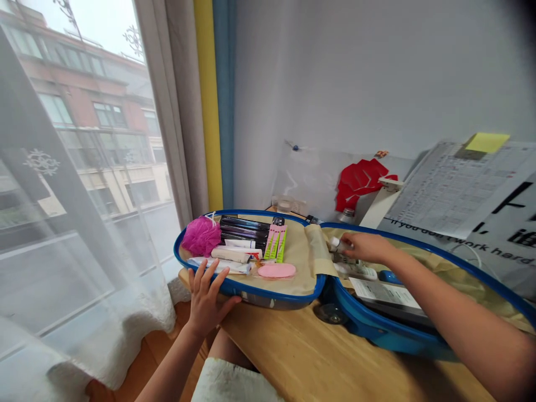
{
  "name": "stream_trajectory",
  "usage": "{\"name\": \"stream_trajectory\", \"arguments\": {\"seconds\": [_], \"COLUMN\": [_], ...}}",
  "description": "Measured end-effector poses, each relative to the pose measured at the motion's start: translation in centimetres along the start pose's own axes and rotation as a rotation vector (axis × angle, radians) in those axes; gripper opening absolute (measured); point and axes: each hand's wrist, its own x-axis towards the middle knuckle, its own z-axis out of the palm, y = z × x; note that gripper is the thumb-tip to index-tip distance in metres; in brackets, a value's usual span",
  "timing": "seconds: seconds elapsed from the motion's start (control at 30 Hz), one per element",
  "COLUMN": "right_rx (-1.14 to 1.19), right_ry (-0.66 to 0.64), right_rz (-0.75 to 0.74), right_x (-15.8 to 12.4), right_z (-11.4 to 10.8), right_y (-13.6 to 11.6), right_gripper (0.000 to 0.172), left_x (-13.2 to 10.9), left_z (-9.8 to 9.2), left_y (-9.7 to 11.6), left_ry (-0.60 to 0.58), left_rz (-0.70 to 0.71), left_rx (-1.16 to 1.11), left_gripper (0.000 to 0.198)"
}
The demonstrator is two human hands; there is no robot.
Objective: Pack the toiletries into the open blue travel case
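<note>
My right fingers (350, 241) grip a small white bottle (338, 244), which could slip; my spread left hand (205, 301) steadies the blue hard-shell case (268, 298).

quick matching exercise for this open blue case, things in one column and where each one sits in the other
Things
1. fluffy pink mesh bath puff
2. flat pink oval sponge
3. yellow paper sticky note
4. person's left hand

Places
A. on the blue rim of the case
B. on a white printed paper sheet
C. beside slim black boxes
D. on the beige fabric lining

Pairs: 1-C, 2-D, 3-B, 4-A
</note>
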Motion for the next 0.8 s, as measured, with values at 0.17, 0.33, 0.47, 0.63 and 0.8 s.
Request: {"name": "stream_trajectory", "arguments": {"seconds": [0.17,0.33,0.47,0.63,0.8], "right_rx": [0.138,0.285,0.306,0.310,0.300], "right_ry": [0.249,0.177,0.119,0.087,0.051], "right_rz": [0.076,-0.190,-0.310,-0.330,-0.333], "right_x": [0.1,2.3,4.5,6.8,7.9], "right_z": [-4.0,-5.0,-3.8,-2.7,-2.2], "right_y": [-2.9,-11.8,-19.0,-23.4,-24.3], "right_gripper": [0.052,0.037,0.032,0.037,0.035], "left_x": [0.0,0.1,0.2,0.0,0.0], "left_z": [0.0,0.0,-0.1,0.0,0.1], "left_y": [0.0,0.1,0.2,0.1,0.1], "left_ry": [-0.006,-0.001,-0.005,-0.021,-0.018], "left_rz": [0.011,-0.003,-0.016,-0.014,-0.021], "left_rx": [-0.001,-0.001,0.004,0.014,0.015], "left_gripper": [0.058,0.056,0.056,0.057,0.057]}}
